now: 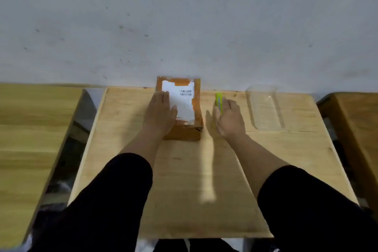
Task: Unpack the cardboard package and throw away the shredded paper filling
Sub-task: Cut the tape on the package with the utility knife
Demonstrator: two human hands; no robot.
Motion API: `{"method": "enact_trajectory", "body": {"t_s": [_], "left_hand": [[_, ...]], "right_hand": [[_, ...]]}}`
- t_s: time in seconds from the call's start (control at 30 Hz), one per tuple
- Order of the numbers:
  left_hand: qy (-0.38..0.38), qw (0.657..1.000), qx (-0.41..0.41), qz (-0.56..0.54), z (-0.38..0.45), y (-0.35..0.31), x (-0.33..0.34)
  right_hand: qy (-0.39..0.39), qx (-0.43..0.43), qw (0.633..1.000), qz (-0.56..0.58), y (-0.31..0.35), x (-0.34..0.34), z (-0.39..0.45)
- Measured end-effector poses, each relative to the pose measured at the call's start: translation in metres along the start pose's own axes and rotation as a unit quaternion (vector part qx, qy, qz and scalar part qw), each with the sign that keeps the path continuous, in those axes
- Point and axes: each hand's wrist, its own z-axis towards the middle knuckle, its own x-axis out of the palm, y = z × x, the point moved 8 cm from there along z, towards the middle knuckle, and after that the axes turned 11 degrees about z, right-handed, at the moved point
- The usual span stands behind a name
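Observation:
A small cardboard package with a white shipping label and tape stands closed at the far middle of the wooden table, against the wall. My left hand lies flat on its top left part, fingers together. My right hand rests over a yellow-green utility knife lying just right of the package; only the knife's far end shows past the fingers. Whether the fingers grip the knife is hidden. No shredded paper is visible.
A clear plastic container sits on the table's right part. Another wooden table stands to the left across a gap, and a third table to the right. A grey wall rises directly behind.

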Motion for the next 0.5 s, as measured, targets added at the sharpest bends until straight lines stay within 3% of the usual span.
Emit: {"method": "enact_trajectory", "body": {"t_s": [0.27,0.5], "left_hand": [[-0.062,0.998,-0.01,-0.013,0.01,0.007,0.023],[-0.043,0.999,-0.005,0.006,0.012,0.008,0.028]], "right_hand": [[-0.031,0.04,0.999,-0.002,-0.046,0.026,0.025],[0.006,0.049,0.999,-0.002,-0.053,0.036,0.036]]}}
